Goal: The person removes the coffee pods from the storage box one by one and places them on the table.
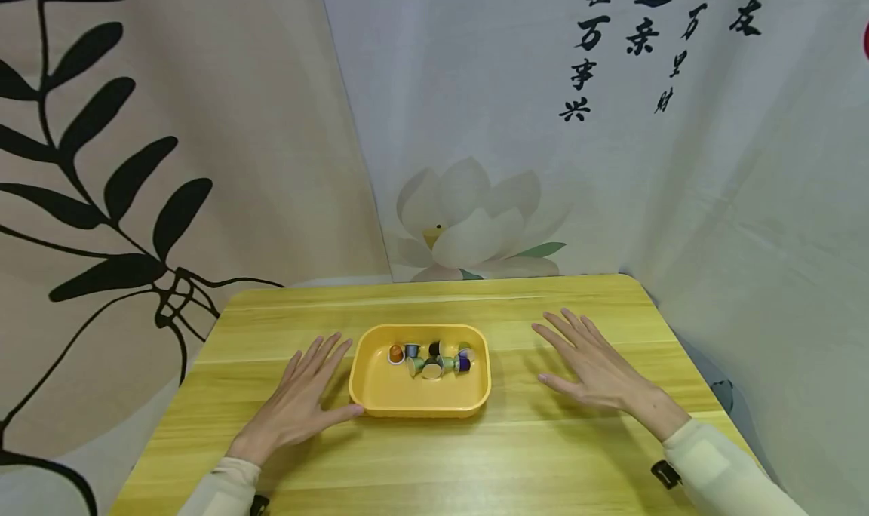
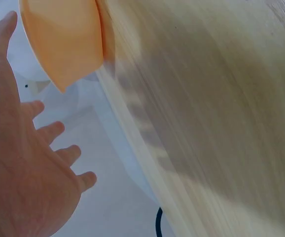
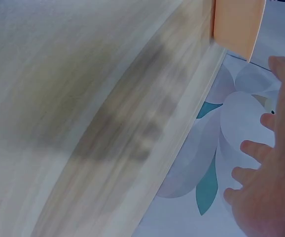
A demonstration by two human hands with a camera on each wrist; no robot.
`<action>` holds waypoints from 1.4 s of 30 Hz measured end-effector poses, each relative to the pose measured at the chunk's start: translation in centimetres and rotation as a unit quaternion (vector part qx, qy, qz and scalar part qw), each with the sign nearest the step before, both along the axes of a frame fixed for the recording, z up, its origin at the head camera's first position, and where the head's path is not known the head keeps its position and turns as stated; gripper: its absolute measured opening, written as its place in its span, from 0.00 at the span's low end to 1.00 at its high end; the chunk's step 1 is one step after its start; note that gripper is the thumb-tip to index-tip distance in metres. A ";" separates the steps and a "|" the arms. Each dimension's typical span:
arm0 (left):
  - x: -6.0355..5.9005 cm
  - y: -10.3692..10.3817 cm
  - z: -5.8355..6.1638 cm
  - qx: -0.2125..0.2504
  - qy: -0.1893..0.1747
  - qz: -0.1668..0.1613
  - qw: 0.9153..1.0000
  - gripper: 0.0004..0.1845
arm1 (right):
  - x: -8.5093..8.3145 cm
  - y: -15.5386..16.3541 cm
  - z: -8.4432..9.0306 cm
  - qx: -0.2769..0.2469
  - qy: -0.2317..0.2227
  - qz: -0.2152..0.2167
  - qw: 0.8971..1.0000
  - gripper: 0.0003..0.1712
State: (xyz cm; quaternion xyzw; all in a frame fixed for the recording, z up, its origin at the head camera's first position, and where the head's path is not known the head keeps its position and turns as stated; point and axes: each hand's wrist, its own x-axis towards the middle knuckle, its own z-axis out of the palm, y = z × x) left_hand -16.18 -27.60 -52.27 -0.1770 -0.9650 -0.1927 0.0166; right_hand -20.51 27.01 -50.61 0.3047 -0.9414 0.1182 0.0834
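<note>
Printed cloth backdrops, one showing a lotus, are hanging behind the wooden table (image 1: pixel 543 456). Your left hand (image 1: pixel 299 403) is lying flat with fingers spread, thumb touching the yellow tray (image 1: pixel 380 395) at the table's middle. Your right hand (image 1: pixel 594 365) is lying spread, holding nothing, toward the right edge. Coffee capsules (image 1: pixel 431 359) are sitting inside the tray.

A yellow tray (image 1: pixel 380 395) of many-coloured capsules (image 1: pixel 431 359) sits on a pale striped wooden table (image 1: pixel 475 463).

head view high, facing down the table (image 1: pixel 543 456); both wrist views close, sharing the tray (image 1: pixel 380 395) edge.
</note>
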 end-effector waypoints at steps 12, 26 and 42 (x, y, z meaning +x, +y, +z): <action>-0.2 0.9 0.2 0.008 0.003 -0.004 1.000 0.65 | -0.4 -0.9 1.0 -0.002 0.002 0.013 1.000 0.50; 0.3 2.4 0.1 0.022 0.016 -0.022 0.999 0.61 | -1.0 -3.4 2.3 -0.002 0.004 0.045 0.999 0.49; 0.2 3.0 -0.5 0.020 0.015 -0.019 1.000 0.57 | -1.4 -6.8 3.1 -0.006 0.022 0.087 0.996 0.48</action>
